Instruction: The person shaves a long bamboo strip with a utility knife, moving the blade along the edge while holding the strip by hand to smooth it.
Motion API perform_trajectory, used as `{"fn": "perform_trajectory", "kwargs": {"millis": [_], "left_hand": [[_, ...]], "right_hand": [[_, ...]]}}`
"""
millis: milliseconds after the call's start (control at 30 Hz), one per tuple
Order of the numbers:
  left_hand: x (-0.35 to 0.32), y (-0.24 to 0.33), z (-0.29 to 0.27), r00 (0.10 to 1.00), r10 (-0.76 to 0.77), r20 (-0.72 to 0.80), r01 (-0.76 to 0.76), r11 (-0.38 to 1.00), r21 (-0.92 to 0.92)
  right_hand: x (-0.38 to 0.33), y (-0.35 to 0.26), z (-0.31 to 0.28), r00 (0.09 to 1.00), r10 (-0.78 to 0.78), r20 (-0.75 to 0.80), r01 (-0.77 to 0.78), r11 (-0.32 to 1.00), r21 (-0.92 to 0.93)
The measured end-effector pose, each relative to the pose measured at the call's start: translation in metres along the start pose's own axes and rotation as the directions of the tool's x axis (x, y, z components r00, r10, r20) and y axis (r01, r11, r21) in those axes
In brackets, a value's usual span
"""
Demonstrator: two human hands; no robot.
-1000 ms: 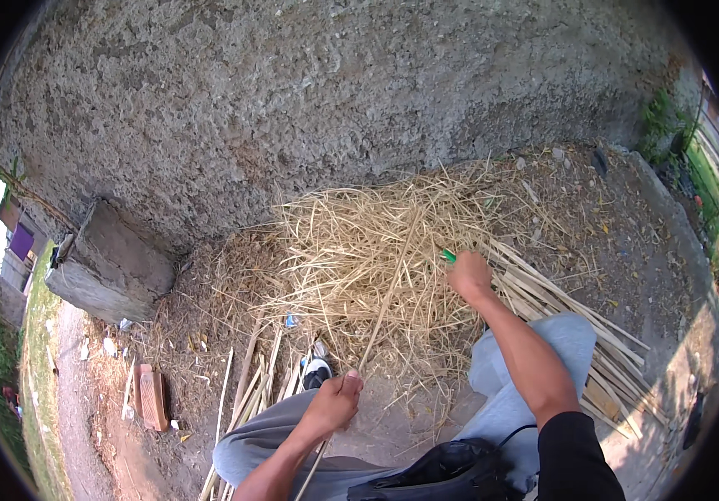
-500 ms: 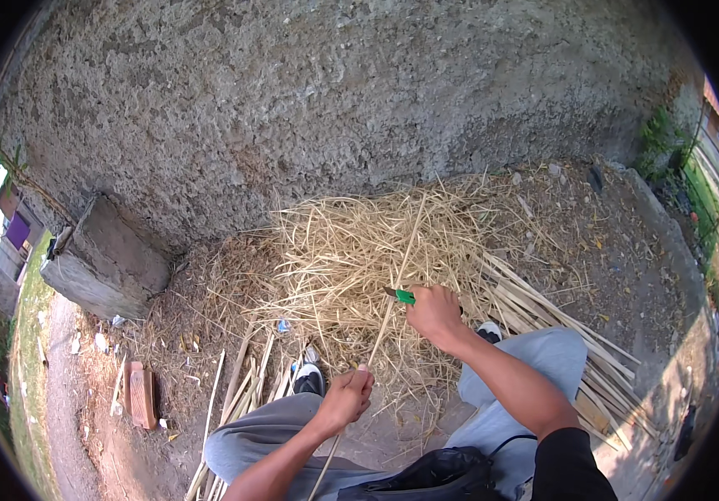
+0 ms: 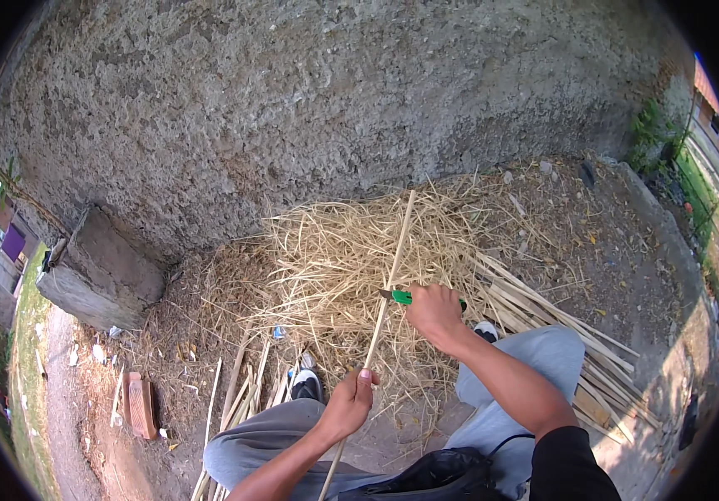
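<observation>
My left hand (image 3: 348, 405) grips a long pale cane stick (image 3: 390, 275) near its lower part; the stick slants up and away over a heap of dry straw shavings (image 3: 351, 259). My right hand (image 3: 434, 311) is closed around a green-handled knife (image 3: 398, 296), whose blade touches the stick about midway along it. Both forearms come in from the lower edge, above my knees in grey trousers.
A rough grey plastered wall (image 3: 292, 108) rises behind the straw. Split cane strips (image 3: 543, 313) lie in a bundle at my right, more strips (image 3: 246, 392) at my left. A concrete block (image 3: 96, 271) and a red brick (image 3: 140, 405) sit at the left. A black bag (image 3: 426, 480) rests on my lap.
My right hand with the knife has come back from the straw heap toward me and met the stick. My left hand has raised the stick so it points up over the heap.
</observation>
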State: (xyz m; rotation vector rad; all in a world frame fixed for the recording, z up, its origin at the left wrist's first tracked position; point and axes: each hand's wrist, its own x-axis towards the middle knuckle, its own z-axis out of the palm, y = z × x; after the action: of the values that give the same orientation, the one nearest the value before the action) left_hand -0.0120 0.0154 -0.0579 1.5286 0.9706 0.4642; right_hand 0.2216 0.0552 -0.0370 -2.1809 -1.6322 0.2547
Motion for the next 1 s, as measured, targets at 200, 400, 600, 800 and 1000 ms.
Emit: {"fn": "perform_trajectory", "kwargs": {"millis": [200,400,600,800,1000], "left_hand": [[-0.006,0.011,-0.002,1.0,0.013,-0.024,-0.011,0.995,0.099],[-0.003,0.012,-0.009,0.987,-0.125,0.098,0.135,0.985,-0.107],[-0.009,0.019,-0.012,0.985,-0.115,0.127,0.132,0.982,-0.132],[-0.011,0.002,-0.007,0.999,0.026,0.045,-0.033,0.986,0.161],[-0.031,0.017,0.009,0.994,-0.09,0.069,0.082,0.991,0.105]], "right_hand": [[-0.001,-0.002,-0.002,1.0,-0.012,-0.003,0.012,1.0,-0.019],[-0.001,-0.006,-0.008,1.0,-0.02,0.015,0.02,1.0,-0.004],[-0.006,-0.006,-0.011,0.996,-0.037,-0.075,0.034,0.998,-0.045],[0.0,0.002,-0.011,0.987,-0.123,-0.107,0.094,0.965,-0.245],[0.019,0.031,0.011,0.978,-0.065,-0.198,0.005,0.957,-0.291]]}}
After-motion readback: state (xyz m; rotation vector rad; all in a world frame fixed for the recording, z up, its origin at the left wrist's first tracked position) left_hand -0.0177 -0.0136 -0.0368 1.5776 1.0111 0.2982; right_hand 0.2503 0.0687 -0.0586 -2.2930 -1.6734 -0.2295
